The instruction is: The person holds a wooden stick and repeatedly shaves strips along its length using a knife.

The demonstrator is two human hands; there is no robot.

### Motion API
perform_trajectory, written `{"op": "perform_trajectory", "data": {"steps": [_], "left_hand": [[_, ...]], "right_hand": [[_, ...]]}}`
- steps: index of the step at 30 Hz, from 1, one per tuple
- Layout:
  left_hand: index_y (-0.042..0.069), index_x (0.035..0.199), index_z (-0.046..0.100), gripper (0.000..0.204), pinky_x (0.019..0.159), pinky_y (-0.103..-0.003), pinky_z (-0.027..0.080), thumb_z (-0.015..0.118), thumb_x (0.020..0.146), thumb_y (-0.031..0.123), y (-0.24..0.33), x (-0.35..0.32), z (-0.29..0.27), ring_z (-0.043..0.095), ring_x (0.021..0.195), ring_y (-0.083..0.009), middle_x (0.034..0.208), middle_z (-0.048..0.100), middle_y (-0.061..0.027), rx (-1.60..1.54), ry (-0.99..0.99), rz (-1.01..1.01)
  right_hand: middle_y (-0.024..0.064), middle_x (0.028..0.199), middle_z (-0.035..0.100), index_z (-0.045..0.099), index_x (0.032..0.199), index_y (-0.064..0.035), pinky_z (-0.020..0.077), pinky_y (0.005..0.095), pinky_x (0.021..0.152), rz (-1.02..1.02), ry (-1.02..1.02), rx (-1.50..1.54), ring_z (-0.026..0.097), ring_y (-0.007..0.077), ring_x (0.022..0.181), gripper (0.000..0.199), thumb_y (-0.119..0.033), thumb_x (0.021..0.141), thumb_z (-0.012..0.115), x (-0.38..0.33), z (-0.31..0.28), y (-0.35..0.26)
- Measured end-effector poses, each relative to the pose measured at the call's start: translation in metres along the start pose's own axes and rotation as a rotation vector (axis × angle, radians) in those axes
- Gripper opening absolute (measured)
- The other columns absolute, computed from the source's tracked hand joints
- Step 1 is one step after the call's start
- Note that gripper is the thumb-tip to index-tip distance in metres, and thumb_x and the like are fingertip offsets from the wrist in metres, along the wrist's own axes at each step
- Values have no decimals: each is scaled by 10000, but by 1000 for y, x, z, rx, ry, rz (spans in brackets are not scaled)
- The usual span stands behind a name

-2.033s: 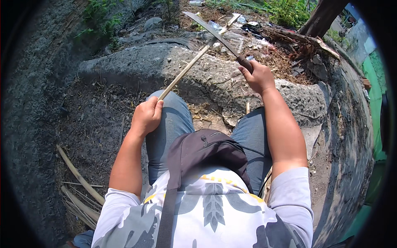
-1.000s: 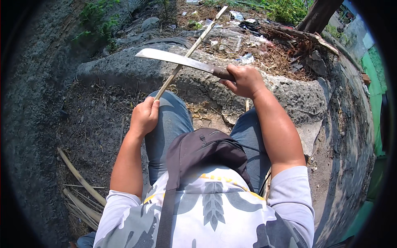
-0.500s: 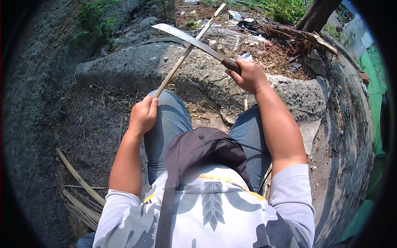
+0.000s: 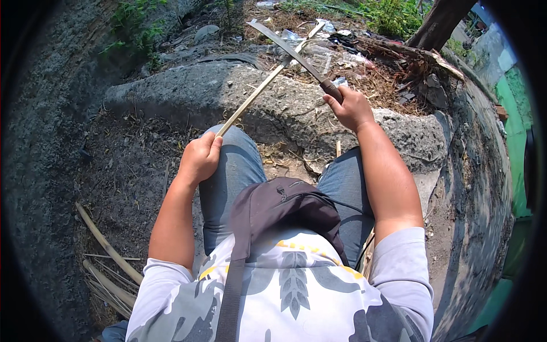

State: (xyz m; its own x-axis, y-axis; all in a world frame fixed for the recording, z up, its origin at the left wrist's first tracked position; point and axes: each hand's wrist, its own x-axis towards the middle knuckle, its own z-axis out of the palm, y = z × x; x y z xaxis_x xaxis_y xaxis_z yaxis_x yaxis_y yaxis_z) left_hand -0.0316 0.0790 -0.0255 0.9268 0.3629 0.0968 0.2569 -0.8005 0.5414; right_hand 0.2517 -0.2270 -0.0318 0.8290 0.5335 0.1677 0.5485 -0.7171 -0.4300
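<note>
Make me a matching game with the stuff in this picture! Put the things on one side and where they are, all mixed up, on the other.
Things:
1. long knife
2. thin pale stick
3. dark bag
4. loose sticks

Places:
A. on the person's chest and lap
B. held in the left hand
C. lying on the ground at the person's left
D. held in the right hand

Pairs: 1-D, 2-B, 3-A, 4-C

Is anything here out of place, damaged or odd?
Litter stands out: clear plastic scraps lie scattered on the ground beyond the concrete slab. The left hand grips a thin stick; the right hand holds a long blade across it. Nothing looks broken.
</note>
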Motion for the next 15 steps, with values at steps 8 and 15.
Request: {"op": "perform_trajectory", "data": {"steps": [8, 15], "left_hand": [[20, 935, 623, 318, 670, -520, 481, 543, 1060, 302, -3, -3, 2, 642, 748, -477, 757, 652, -245, -69, 27, -63], [13, 916, 617, 317, 678, -522, 488, 552, 1052, 291, -2, -7, -4, 646, 758, -479, 767, 655, -254, -130, -3, -92]], "right_hand": [[159, 897, 723, 585, 970, -125, 548, 533, 740, -320, -57, -97, 712, 405, 856, 379, -477, 931, 719, -3, 1, -19], [191, 860, 720, 610, 1017, -98, 552, 525, 767, -132, 81, -137, 709, 426, 849, 427, -511, 948, 695, 7, 9, -21]]}}
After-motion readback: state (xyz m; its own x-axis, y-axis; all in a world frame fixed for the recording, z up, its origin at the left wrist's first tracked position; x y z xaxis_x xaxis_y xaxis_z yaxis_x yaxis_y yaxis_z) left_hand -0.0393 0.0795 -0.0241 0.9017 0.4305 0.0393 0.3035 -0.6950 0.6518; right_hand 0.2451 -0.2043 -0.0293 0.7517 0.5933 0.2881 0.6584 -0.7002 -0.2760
